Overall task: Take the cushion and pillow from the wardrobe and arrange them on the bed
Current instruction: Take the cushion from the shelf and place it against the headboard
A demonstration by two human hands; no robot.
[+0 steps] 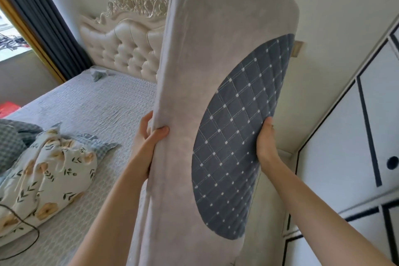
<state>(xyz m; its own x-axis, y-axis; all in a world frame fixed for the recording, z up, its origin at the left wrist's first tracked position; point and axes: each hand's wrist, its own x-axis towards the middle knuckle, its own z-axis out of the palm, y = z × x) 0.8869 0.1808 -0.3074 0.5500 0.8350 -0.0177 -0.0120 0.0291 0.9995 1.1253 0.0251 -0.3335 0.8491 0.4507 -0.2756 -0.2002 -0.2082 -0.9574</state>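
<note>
Grey plush cushion with a quilted navy oval panel (pixel 216 93) hangs upright between both hands beside the quilted pale bed (pixel 97 110). Left hand (pixel 149 136) fingers pinch its edge; right hand (pixel 266 140) presses flat, fingers probably wrapped behind. Lower it toward the tufted cream headboard (pixel 123 49), keeping both sides level.

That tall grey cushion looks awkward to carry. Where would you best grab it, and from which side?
Grip the grey cushion at its two long edges, one hand from each side, low on its length. It stands upright, tall and fairly flat, so opposing hands can steady it. That is the hold here: the left hand pinches the left edge, and the right hand presses the quilted blue patch.
</note>
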